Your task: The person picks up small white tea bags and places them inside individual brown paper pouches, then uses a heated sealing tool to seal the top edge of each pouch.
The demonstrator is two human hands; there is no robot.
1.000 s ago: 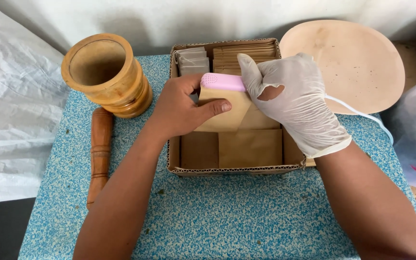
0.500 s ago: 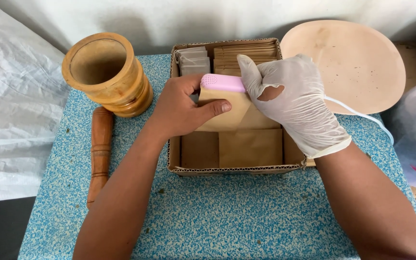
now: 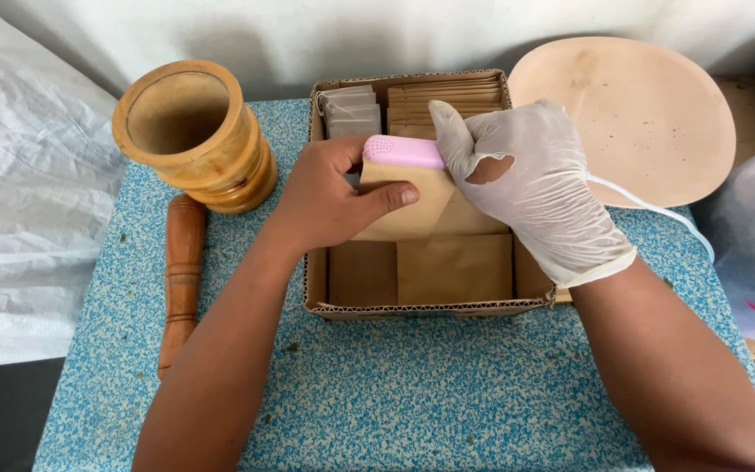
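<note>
My left hand (image 3: 329, 194), bare, holds a brown paper pouch (image 3: 412, 205) upright over an open cardboard box (image 3: 412, 308). My right hand (image 3: 530, 188) wears a white glove and grips a pink handheld device (image 3: 395, 151) with a white cord (image 3: 648, 208), clamped along the pouch's top edge. Flat brown pouches (image 3: 452, 267) lie on the box floor, and more brown and pale pouches (image 3: 351, 109) stand stacked at its far end.
A wooden mortar (image 3: 194, 131) stands left of the box, with a wooden pestle (image 3: 183, 275) lying in front of it on the blue speckled tabletop (image 3: 412, 393). A round beige plate (image 3: 635, 114) sits at the back right. White plastic sheeting (image 3: 19, 201) lies left.
</note>
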